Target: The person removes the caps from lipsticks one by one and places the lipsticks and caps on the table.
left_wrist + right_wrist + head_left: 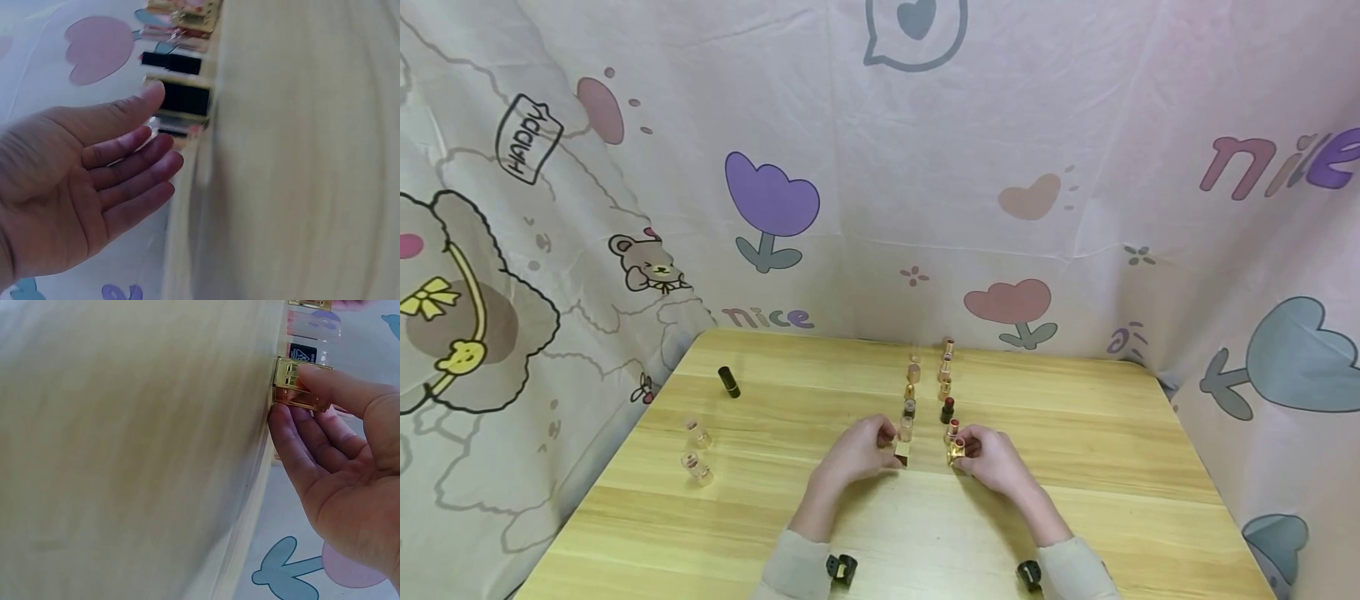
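Observation:
My left hand [863, 448] is beside a square gold lipstick cap [902, 451] at the near end of the left row. In the left wrist view its fingers are loosely extended, and the thumb tip overlaps the edge of the dark-faced cap [181, 97]. Whether the thumb touches it I cannot tell. With thumb and fingers my right hand [994, 458] pinches a gold lipstick [957, 451] with a red tip, at the near end of the right row. The right wrist view shows the thumb across the gold lipstick case [290, 374], fingertips at its other side.
Beyond the hands stand two rows: caps, including a clear one [906, 428], on the left, and uncapped lipsticks, including a black one [947, 410], on the right. A black tube [728, 382] and two clear pink pieces [697, 468] [697, 434] are at the table's left. A printed cloth hangs behind.

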The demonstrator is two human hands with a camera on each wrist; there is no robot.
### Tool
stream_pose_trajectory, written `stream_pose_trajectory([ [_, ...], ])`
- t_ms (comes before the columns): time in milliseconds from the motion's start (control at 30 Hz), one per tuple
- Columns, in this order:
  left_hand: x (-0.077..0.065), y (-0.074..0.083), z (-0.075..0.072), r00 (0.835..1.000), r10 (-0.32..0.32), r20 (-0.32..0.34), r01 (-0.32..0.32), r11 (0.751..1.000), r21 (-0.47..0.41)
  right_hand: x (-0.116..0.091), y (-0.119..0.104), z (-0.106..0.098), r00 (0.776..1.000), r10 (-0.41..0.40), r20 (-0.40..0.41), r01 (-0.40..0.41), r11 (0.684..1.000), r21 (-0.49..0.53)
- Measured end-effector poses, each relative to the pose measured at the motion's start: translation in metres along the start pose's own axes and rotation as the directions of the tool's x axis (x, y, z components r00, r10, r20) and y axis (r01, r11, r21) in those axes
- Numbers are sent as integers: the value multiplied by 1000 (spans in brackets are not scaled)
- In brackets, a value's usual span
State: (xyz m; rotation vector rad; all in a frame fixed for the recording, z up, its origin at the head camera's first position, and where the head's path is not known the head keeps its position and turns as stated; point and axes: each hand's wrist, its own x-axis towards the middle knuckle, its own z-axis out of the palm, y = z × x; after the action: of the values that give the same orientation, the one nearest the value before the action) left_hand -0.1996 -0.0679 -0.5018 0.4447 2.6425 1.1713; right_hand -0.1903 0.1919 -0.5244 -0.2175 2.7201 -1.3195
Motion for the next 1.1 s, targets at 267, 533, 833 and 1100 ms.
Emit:
stream_pose_trajectory([
  [267, -6, -8, -27, 985, -19, -173, -17, 979, -203, 0, 0, -2, 1000, 5, 4, -5, 1000, -6],
  [533, 0, -29, -45, 875, -72, -478, -107, 935, -337, -4, 0, -5, 1000, -7, 17, 6, 999, 45],
  [833, 7, -57, -60, 616, -187, -765, -170, 917, -361, -9, 0, -4, 999, -18, -35, 21, 996, 84],
  [1100, 16, -81, -73, 310, -175, -934, -275, 924, -264, -14, -7, -9, 994, -25, -109, 36, 994, 105],
])
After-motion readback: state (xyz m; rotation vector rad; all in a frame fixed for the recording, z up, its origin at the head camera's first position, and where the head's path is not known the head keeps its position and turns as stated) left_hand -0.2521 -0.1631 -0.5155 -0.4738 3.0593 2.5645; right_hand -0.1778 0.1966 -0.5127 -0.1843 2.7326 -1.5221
